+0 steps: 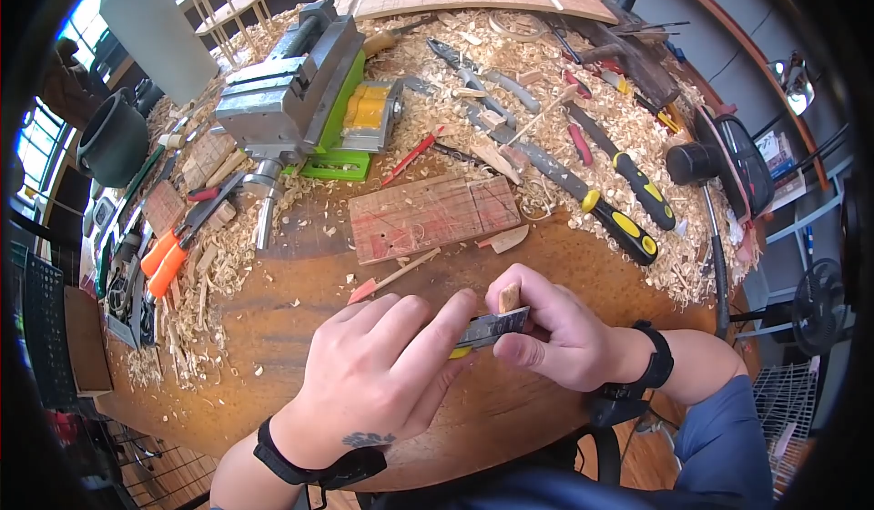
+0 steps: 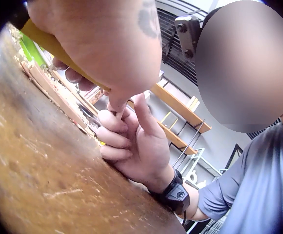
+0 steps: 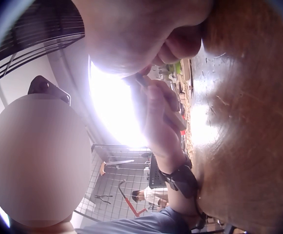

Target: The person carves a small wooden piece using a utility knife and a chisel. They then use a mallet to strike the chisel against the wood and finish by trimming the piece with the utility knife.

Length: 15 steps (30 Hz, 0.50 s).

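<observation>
Low over the front of the wooden bench (image 1: 319, 328), my two hands meet. My left hand (image 1: 378, 351) grips a yellow-handled knife (image 1: 492, 326); its grey metal blade points right, and most of the yellow handle (image 2: 58, 51) lies under the palm. My right hand (image 1: 564, 337) pinches a small wooden stick (image 1: 510, 297), whose blunt end stands up just behind the blade. In the left wrist view the slim stick (image 2: 121, 110) shows between the right thumb and curled fingers. The blade overlaps the stick in the head view.
Beyond my hands lies a flat reddish board (image 1: 428, 221), with a red-tipped stick (image 1: 396, 275) nearer. A metal vise (image 1: 287, 100) stands back left. Orange-handled pliers (image 1: 168, 260) lie left; yellow-black handled files (image 1: 619, 228) lie right. Wood shavings (image 1: 692, 246) cover much of the bench.
</observation>
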Tool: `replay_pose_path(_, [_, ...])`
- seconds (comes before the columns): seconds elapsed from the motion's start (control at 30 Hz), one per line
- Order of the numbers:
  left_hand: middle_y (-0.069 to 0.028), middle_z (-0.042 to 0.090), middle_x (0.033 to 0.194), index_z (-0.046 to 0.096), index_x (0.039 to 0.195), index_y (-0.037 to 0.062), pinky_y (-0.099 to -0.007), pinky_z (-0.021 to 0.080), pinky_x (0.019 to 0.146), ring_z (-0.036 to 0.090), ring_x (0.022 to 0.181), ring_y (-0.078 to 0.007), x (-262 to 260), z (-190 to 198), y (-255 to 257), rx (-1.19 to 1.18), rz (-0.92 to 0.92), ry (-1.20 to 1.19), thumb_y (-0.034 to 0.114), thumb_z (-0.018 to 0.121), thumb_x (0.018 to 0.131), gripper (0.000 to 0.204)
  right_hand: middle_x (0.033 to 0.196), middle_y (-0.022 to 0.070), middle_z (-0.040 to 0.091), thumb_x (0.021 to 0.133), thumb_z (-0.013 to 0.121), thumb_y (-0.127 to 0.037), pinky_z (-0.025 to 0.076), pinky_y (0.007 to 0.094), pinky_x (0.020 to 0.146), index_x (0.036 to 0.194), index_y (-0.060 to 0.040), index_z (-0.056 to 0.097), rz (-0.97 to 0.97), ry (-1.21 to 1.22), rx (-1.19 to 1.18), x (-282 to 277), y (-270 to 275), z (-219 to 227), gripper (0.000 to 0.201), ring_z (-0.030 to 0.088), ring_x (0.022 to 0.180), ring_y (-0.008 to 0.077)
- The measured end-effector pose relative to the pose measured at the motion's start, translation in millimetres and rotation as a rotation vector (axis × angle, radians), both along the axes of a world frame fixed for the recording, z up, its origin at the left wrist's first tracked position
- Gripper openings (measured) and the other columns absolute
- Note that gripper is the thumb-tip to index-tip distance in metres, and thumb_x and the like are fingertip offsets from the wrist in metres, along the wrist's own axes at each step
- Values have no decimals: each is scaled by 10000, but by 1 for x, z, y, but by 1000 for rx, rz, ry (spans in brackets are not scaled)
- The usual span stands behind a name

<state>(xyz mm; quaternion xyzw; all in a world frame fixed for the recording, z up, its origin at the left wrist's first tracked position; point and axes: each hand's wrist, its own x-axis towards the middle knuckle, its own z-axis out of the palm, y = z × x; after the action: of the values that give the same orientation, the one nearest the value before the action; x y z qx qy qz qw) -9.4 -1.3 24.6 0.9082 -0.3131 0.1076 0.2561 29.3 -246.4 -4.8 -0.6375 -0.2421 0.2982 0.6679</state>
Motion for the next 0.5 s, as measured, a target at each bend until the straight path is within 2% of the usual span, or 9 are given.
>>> replay_pose_path(0.07, [-100,697,909,706,1312,13,-449,600,755,691,729,-298,1,-2,0,-7,-2,-7,211,846,820,548,842,-21,550,1075,721,-319,394,245,625,1239,-55,501,-7,-64,-2,0,0,-3,381,477,725,25])
replay_pose_path(0.13, [-44,571,848,664,1403,45,-371,514,612,619,696,-222,3,-7,2,-17,-39,-55,211,808,793,649,824,-28,532,1076,719,-331,381,245,616,1239,-57,500,-3,-59,-20,0,-1,-4,386,465,709,27])
replay_pose_path(0.17, [-44,571,848,664,1403,45,-371,514,612,619,696,-222,3,-8,2,-17,-39,-55,211,808,793,649,824,-28,532,1076,719,-331,381,245,616,1239,-57,500,-3,-59,-21,1,-1,-5,386,465,709,27])
replay_pose_path(0.27, [-39,577,844,662,1405,39,-368,513,608,623,689,-218,2,-4,2,-4,-38,-61,208,805,793,651,813,-33,518,1077,717,-334,365,245,605,1238,-61,501,-1,-73,-17,1,0,-8,384,448,689,28])
replay_pose_path(0.33, [-98,704,881,698,1335,-11,-388,554,639,681,691,-270,1,1,1,-19,-39,13,175,838,824,561,807,-36,515,1076,717,-344,357,244,600,1230,-63,502,-17,-108,12,0,1,-10,385,436,680,27])
replay_pose_path(0.37, [-98,704,881,698,1335,-11,-388,554,639,681,691,-270,1,1,1,-19,-40,13,175,838,824,561,807,-36,515,1076,717,-344,357,244,600,1230,-63,502,-17,-108,12,0,0,-8,385,436,680,27])
replay_pose_path(0.43, [-99,702,868,698,1336,-16,-380,549,620,679,677,-264,1,2,1,-23,-48,24,174,835,828,559,1000,-22,510,1059,710,-446,397,245,697,1185,-84,482,23,-46,-59,1,-3,-4,446,440,810,54])
replay_pose_path(0.47, [-99,702,868,698,1336,-16,-380,549,620,679,677,-264,1,2,1,-23,-48,25,174,835,828,559,1000,-22,510,1059,710,-446,397,245,697,1185,-84,482,23,-46,-59,1,-2,-7,446,440,810,54])
replay_pose_path(0.5, [-98,702,863,700,1333,-17,-379,549,615,681,676,-262,1,2,0,-26,-49,22,174,835,829,555,900,-27,515,1064,718,-399,381,245,650,1199,-74,493,2,-90,-19,0,0,-12,418,441,744,42])
